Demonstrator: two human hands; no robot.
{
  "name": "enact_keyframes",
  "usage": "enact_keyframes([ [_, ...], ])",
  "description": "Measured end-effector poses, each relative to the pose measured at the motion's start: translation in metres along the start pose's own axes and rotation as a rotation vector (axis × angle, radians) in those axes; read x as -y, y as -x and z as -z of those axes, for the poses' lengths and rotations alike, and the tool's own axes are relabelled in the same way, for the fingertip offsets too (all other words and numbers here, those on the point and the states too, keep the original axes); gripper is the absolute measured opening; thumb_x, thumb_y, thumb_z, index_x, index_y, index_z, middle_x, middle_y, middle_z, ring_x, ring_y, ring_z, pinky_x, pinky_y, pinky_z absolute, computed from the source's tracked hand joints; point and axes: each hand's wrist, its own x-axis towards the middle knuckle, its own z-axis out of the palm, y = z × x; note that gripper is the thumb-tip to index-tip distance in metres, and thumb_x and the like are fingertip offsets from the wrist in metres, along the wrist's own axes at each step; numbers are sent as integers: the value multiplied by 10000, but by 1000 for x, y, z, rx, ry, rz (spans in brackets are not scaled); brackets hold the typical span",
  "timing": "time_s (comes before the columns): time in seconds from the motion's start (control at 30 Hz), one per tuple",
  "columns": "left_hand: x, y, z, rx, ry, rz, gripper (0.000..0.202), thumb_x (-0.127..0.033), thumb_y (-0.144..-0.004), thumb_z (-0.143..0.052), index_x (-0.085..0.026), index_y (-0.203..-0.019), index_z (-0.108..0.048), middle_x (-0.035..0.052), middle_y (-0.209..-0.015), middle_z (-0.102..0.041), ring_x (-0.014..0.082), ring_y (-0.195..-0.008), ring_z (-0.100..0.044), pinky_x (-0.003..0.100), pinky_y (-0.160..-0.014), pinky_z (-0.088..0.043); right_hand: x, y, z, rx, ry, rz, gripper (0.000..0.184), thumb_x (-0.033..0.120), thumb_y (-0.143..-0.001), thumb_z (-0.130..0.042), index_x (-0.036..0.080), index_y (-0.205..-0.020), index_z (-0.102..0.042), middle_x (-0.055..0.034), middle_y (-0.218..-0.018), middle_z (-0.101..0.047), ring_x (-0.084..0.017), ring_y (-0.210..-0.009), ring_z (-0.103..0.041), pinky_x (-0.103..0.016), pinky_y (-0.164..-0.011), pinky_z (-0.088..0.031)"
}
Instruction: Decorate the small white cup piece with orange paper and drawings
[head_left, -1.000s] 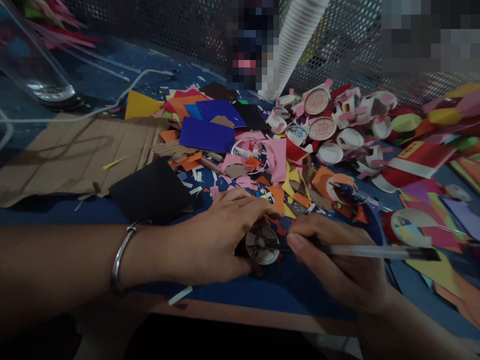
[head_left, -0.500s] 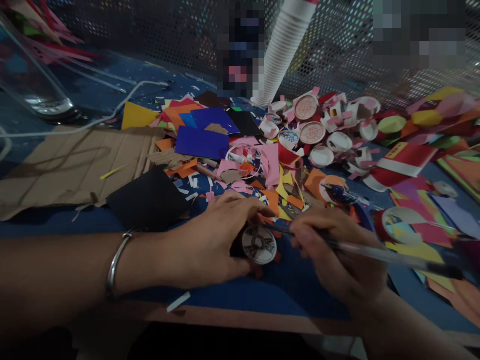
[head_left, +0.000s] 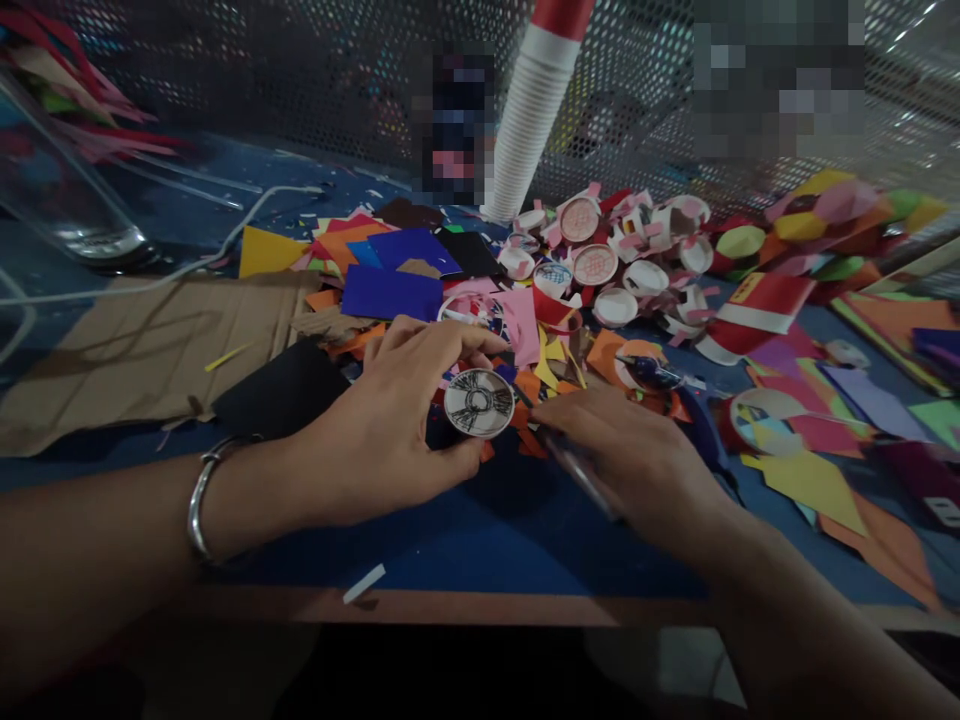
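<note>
My left hand [head_left: 390, 420], a metal bangle [head_left: 201, 497] on its wrist, grips a small cut paper cup [head_left: 478, 403] on its side. The cup's round white bottom faces me and carries a dark pen drawing. My right hand [head_left: 637, 455] lies just right of the cup, fingers closed round a clear pen [head_left: 581, 475] that shows blurred beneath them. Both hands rest over a blue table [head_left: 480, 540] strewn with coloured paper scraps [head_left: 540, 360].
A tall stack of white paper cups [head_left: 529, 110] leans against a perforated metal screen [head_left: 315, 90]. Several cut cup bottoms [head_left: 622, 270] lie behind the hands. Brown cardboard [head_left: 135, 340] and a black sheet [head_left: 277, 390] lie left. A glass container [head_left: 67, 190] stands far left.
My left hand has lifted the cup and turned its drawn bottom towards me. The right hand has drawn the pen away from the cup and lowered it. The view shifted slightly.
</note>
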Motion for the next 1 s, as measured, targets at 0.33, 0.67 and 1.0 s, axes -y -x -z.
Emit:
enact_keyframes([
  [0.33, 5, 8, -12, 240, 18, -69, 530, -188, -802, -694, -242, -1311, -553, 95, -1271, -640, 352, -1338, -490, 540, -1081, -442, -11, 41, 21, -90, 159, -158, 154, 172, -1005, -599, 188, -1131, -688, -94, -1036, -784, -262, -957, -758, -391, -849, -585],
  [0.67, 9, -4, 11, -306, 188, 6, 407, -184, -901, -638, -219, -1294, -539, 82, -1324, -600, 263, -1276, -580, 491, -1116, -469, -21, 60, 13, -76, 99, -357, 136, 257, -1018, -588, 189, -1066, -696, -77, -947, -745, -247, -868, -734, -368, -763, -546],
  [1.0, 47, -25, 43, 8, -359, -38, 188, -178, -907, -609, -225, -1059, -709, 65, -1049, -696, 287, -1056, -603, 517, -1004, -462, -24, 56, 8, -5, 115, -371, 232, 331, -1032, -524, 205, -1024, -718, -70, -949, -781, -265, -855, -764, -390, -713, -575],
])
